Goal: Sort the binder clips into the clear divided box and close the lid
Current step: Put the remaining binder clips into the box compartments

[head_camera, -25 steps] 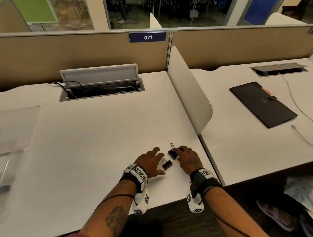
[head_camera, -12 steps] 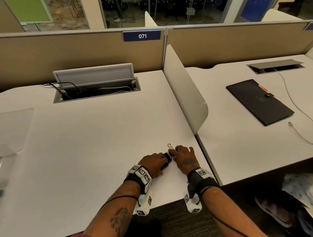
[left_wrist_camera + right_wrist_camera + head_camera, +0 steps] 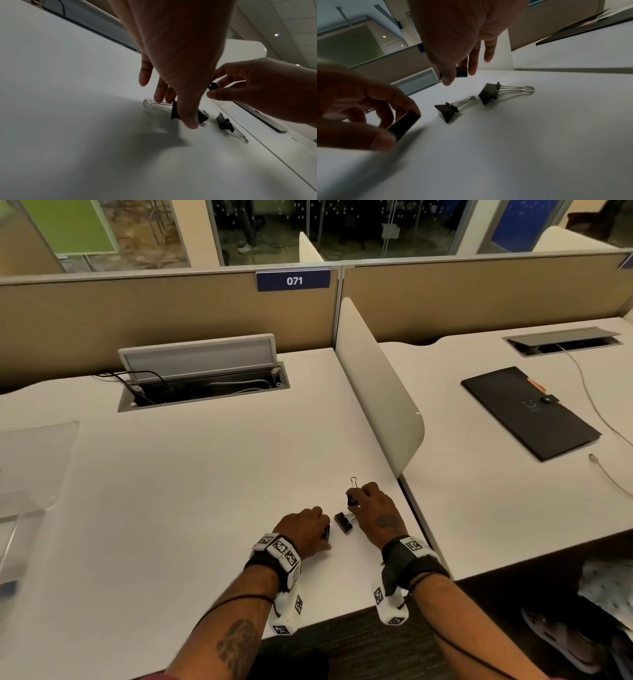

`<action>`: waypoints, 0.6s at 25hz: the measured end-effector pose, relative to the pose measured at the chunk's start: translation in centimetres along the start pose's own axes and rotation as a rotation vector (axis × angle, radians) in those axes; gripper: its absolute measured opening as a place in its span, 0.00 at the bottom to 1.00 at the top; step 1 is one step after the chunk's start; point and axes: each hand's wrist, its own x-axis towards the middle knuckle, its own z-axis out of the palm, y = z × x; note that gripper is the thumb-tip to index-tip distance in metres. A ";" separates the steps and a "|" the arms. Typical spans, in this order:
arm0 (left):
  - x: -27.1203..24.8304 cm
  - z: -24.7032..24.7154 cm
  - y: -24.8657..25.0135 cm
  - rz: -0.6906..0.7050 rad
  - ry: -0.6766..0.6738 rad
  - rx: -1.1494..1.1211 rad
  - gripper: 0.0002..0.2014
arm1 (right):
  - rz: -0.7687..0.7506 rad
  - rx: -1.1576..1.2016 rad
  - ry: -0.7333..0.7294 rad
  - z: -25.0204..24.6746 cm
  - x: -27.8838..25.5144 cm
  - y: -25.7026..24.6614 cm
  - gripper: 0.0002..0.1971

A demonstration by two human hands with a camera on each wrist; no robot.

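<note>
**Four black clips, two in hand**

Both hands pinch folded-metal binder clips with wire loop handles: left hand on one clip, right hand on another. Two loose clips lie between them on the smooth white desk.

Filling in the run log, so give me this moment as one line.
left grip: pinches one binder clip | right grip: pinches another binder clip | white desk: two loose binder clips between hands
</note>
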 end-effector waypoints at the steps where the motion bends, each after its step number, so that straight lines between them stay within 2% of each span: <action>1: -0.5 -0.1 -0.4 -0.023 0.050 -0.037 0.26 | -0.006 0.037 -0.021 -0.1 0.1 -0.4 0.15; 4: -1.9 -0.7 -2.3 -0.101 0.120 -0.193 0.23 | -0.017 0.108 -0.046 -0.2 0.5 -2.2 0.14; 7: -4.8 -1.2 -5.2 -0.156 0.201 -0.272 0.21 | -0.099 0.078 -0.045 0.5 0.8 -5.8 0.12; 11: -10.2 -1.5 -9.6 -0.258 0.348 -0.345 0.22 | -0.225 0.076 -0.052 2.0 1.0 -12.4 0.13; 15: -16.4 -0.9 -14.9 -0.342 0.417 -0.408 0.25 | -0.320 0.050 -0.080 4.0 0.8 -20.5 0.16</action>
